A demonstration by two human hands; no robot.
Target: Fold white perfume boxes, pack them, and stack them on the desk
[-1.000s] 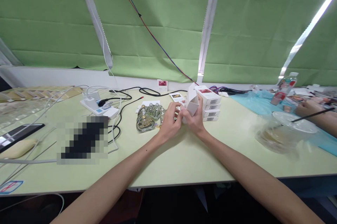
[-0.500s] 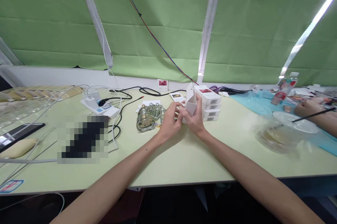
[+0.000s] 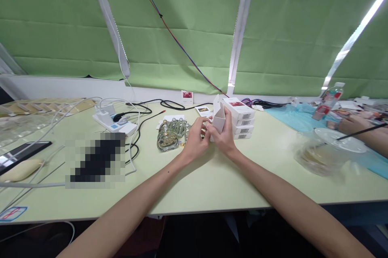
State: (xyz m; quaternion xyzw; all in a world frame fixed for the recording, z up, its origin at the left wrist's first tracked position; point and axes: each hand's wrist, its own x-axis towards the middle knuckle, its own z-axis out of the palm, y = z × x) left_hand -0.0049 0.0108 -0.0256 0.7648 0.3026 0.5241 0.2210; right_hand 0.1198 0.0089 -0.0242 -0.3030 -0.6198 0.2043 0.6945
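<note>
Both my hands meet over the middle of the pale green table (image 3: 212,185). My right hand (image 3: 223,138) grips a small white carton (image 3: 218,117), held upright with its top flap open. My left hand (image 3: 195,142) pinches the carton's lower left edge with curled fingers. Just behind the carton is a stack of small white boxes (image 3: 241,119) with barcodes and a red picture on top. A cluster of clear glass bottles with gold parts (image 3: 171,133) lies left of my left hand.
A white power strip (image 3: 113,124) with black and white cables sits at the back left, a dark tablet (image 3: 21,155) at far left. To the right are a clear lidded bowl (image 3: 324,153), a plastic bottle (image 3: 329,101) and another person's hand (image 3: 354,125) holding a dark stick.
The carton has turned a little more upright and shifted slightly left in my hands. My left fingers have moved along its lower edge.
</note>
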